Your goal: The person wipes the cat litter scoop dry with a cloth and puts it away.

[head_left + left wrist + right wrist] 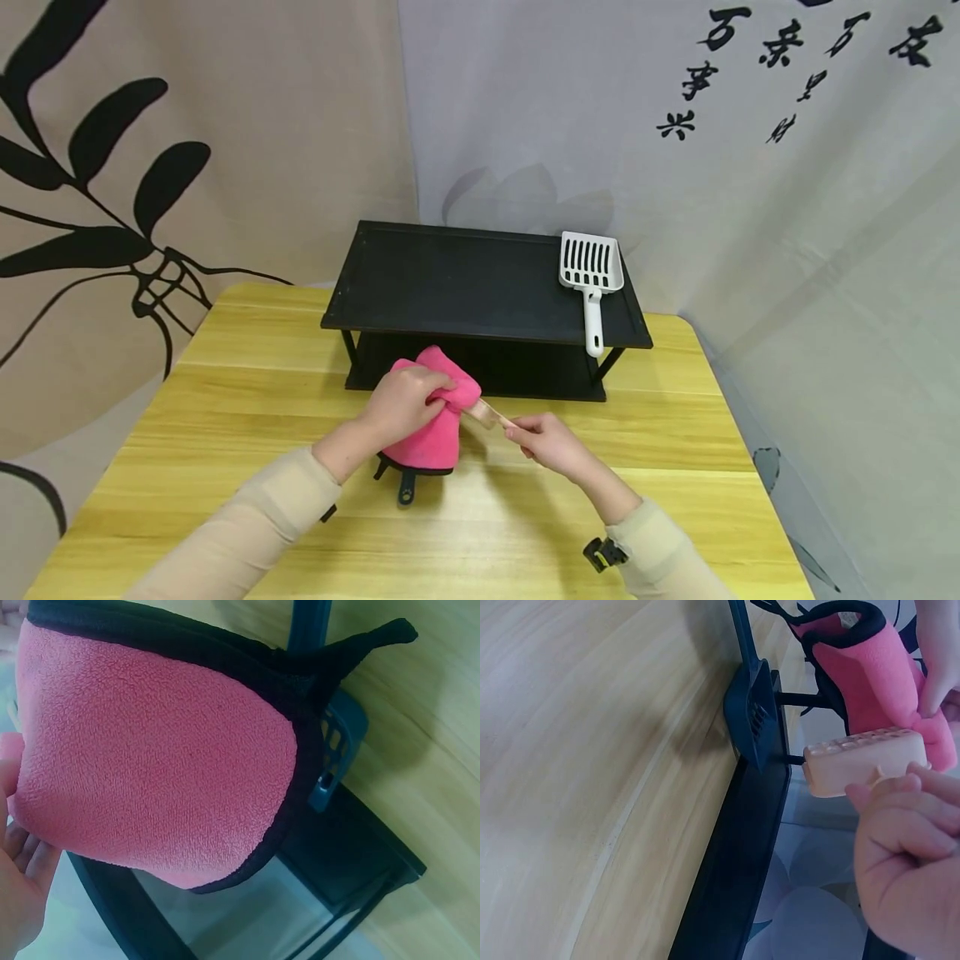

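- A yellow wooden desk fills the lower view, with patterned curtains behind it.
- A low black two-tier shelf stands at the back of the desk.
- A white slotted scoop lies on the shelf's top tier, at its right end, handle toward the person.
- A pink cloth pouch with black trim is held just above the desk, in front of the shelf.
- The left hand grips the pouch's top, fingers curled over the bunched fabric.
- The right hand pinches a small peach-coloured bar, its far end touching the pouch.
- A dark blue slotted tool lies on the desk beneath the pouch.
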A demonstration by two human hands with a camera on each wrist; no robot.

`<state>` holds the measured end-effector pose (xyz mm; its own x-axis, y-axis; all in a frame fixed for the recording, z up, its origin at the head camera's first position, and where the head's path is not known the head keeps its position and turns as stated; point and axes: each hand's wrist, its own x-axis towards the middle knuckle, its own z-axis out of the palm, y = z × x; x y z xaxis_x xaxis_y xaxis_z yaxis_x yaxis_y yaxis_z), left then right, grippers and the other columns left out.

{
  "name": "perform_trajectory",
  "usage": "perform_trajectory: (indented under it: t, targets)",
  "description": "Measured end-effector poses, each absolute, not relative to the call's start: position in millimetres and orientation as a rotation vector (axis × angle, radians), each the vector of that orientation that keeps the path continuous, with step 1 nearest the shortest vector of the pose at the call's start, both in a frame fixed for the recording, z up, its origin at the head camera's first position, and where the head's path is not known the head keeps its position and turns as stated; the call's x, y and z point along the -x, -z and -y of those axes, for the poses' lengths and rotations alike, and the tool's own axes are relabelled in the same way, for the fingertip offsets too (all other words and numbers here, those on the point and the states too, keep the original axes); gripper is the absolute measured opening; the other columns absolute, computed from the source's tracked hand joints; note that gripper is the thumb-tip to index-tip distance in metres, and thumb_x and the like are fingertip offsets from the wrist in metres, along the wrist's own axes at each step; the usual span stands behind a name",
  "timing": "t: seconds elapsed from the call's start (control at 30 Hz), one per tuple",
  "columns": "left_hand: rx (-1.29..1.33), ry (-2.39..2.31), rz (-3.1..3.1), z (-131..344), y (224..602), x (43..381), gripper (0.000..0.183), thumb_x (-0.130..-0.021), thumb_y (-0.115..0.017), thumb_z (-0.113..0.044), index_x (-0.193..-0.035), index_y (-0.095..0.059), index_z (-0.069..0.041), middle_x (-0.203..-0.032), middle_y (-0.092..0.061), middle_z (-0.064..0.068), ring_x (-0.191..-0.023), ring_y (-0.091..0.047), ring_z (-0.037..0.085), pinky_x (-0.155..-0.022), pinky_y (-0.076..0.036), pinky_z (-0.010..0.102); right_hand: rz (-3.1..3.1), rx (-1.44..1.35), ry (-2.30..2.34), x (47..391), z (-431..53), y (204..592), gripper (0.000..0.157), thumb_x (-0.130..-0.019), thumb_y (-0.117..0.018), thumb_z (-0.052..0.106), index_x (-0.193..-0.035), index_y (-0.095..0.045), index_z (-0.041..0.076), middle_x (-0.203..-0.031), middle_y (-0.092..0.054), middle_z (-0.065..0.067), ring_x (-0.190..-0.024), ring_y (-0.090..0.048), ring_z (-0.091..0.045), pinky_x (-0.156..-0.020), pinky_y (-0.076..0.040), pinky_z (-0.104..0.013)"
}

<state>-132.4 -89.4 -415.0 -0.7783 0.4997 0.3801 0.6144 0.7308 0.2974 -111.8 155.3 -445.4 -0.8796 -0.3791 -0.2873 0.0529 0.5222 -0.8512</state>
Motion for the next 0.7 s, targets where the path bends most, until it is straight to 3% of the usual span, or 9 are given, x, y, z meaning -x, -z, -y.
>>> perform_trajectory:
  t: [0.43, 0.7]
  targets:
    - [0.803, 0.585, 2.635, 102, 422, 140, 0.019, -0.071, -0.079, -0.008, -0.088, -0.072, -0.012, -0.082, -0.071, 0.0, -0.072, -0.064, 0.014, -0.072, -0.054, 0.032, -2.316, 0.328, 1.31, 107, -163, 441, 0.02, -0.093, -0.056, 0.019, -0.094, -0.065, 0.001, -0.053, -0.04, 0.003, -0.045, -0.031, -0.007, -0.043, -0.025, -0.02]
    - [0.677, 0.575, 2.703, 116, 425, 146, 0.02, -0.073, -0.077, -0.01, -0.093, -0.071, -0.008, -0.083, -0.071, 0.006, -0.066, -0.057, 0.015, -0.065, -0.053, 0.031, -2.202, 0.267, 1.389, 107, -170, 439, 0.026, -0.094, -0.054, 0.019, -0.099, -0.063, -0.004, -0.054, -0.044, 0.002, -0.041, -0.027, -0.007, -0.042, -0.021, -0.02]
